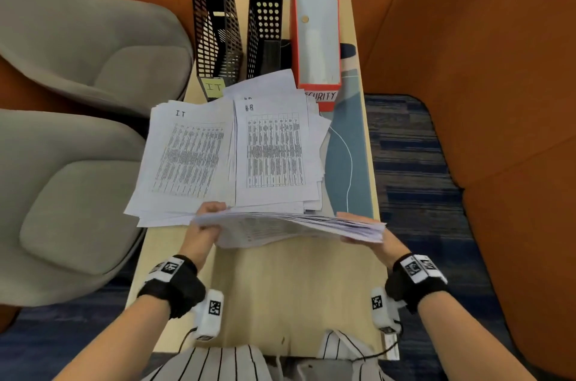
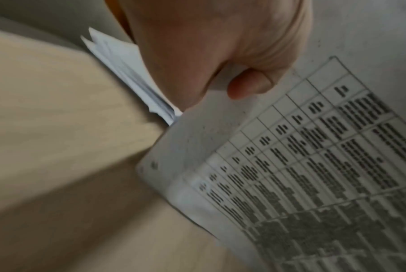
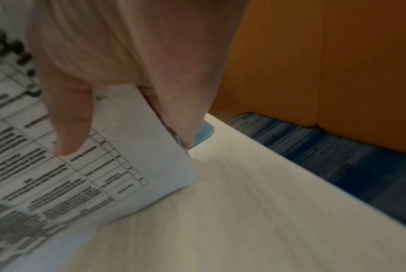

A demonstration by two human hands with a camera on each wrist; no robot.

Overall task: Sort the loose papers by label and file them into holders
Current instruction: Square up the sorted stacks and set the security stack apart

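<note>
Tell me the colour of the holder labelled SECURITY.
Red-orange with a pale inside, clearest in the head view: SECURITY holder.

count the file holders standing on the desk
3: black mesh holder labelled IT at far left, black perforated holder in the middle, red-and-white SECURITY holder right. None seems hidden.

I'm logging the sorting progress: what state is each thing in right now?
Held stack: lifted off the table, gripped at both ends.
Left hand: grips the stack's left end.
Right hand: grips its right end.
IT pile: flat on the table, fanned.
HR pile: flat, untidy.
IT holder: upright.
Security holder: upright, empty.
</note>
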